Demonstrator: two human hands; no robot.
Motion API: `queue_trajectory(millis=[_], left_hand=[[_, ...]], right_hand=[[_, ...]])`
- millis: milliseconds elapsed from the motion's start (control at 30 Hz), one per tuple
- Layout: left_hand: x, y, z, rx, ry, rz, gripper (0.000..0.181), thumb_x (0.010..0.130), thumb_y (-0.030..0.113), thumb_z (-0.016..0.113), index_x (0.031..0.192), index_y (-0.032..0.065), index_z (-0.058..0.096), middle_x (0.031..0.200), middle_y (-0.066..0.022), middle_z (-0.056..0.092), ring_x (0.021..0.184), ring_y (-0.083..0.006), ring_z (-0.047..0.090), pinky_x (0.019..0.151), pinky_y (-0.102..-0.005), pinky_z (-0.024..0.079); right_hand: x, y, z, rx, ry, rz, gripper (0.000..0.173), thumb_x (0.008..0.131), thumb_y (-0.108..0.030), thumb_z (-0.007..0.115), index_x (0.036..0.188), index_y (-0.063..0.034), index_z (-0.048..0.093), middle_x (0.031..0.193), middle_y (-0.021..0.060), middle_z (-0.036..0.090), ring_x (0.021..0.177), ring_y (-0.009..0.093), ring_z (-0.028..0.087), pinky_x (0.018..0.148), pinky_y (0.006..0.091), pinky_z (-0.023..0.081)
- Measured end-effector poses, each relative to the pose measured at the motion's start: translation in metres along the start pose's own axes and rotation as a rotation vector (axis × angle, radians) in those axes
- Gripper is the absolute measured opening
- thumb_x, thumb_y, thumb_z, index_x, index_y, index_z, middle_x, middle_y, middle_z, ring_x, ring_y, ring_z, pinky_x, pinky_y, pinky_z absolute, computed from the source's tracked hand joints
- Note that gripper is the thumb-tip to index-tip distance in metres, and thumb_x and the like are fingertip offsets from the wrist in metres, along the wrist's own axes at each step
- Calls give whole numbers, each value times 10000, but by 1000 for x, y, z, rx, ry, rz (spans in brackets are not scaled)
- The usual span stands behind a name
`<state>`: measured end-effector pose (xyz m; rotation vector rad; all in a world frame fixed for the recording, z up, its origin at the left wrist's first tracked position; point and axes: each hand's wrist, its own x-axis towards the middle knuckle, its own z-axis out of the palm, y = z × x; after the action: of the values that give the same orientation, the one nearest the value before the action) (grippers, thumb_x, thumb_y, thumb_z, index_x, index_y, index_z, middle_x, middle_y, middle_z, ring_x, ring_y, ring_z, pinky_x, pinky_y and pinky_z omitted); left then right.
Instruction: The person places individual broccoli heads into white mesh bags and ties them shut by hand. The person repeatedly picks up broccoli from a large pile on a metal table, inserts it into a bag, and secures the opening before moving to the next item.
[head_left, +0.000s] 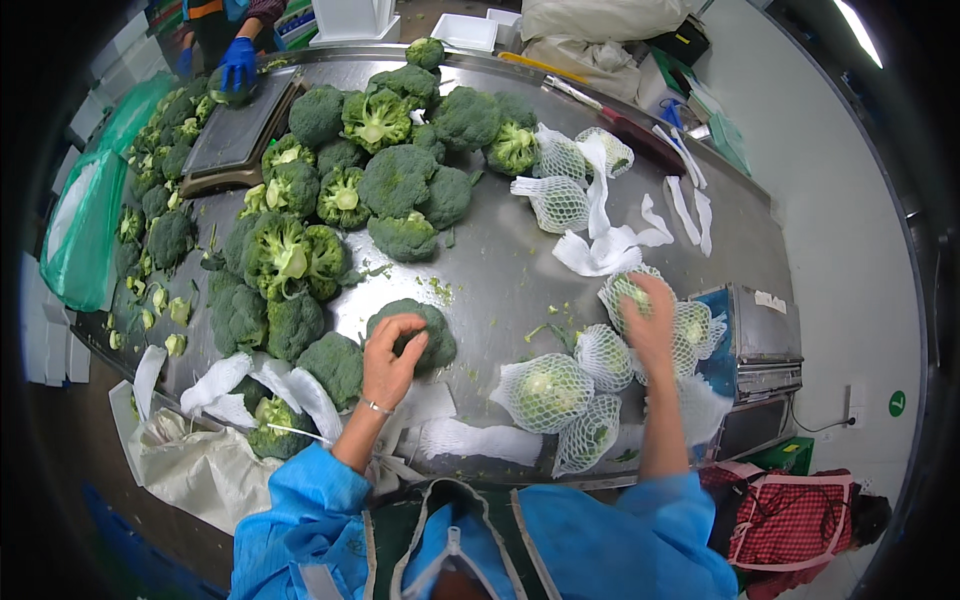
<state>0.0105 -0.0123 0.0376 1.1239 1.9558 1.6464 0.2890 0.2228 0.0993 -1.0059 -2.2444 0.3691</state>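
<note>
My left hand (393, 358) is just above a loose broccoli head (433, 343) near the front of the steel table (495, 289). Its fingers are bent, with a gap between thumb and forefinger and nothing between them. On the right, my right hand (649, 311) grips a broccoli head in white foam netting (616, 289); its fingertips are partly hidden. Around that hand lie several more netted broccoli heads (546, 393). An unused foam net sleeve (480, 441) lies flat by the front edge, between my forearms.
Loose broccoli heads (397, 180) are heaped centre-left beside a flat scale (238, 124). A co-worker's blue-gloved hand (238, 64) holds broccoli there. Foam nets (607, 251) and a red-handled tool (645, 139) lie at right, with a metal machine (765, 330) at the table's end.
</note>
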Motion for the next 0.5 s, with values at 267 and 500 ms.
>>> queue_trajectory(millis=[267, 500], left_hand=[[-22, -3, -27, -14, -83, -253, 152, 795, 104, 611, 902, -4, 624, 819, -63, 622, 743, -124, 575, 679, -247, 452], [-14, 9, -11, -210, -83, -248, 219, 822, 81, 595, 1032, 15, 585, 860, -37, 624, 777, -97, 565, 718, -241, 458]], right_hand=[[43, 84, 159, -568, -393, -35, 355, 648, -54, 633, 995, -112, 588, 1073, 123, 507, 976, 303, 503, 759, 440, 420], [45, -6, 130, 28, -150, -164, 143, 715, -77, 621, 851, -62, 577, 911, 91, 523, 885, 248, 518, 736, 397, 411]])
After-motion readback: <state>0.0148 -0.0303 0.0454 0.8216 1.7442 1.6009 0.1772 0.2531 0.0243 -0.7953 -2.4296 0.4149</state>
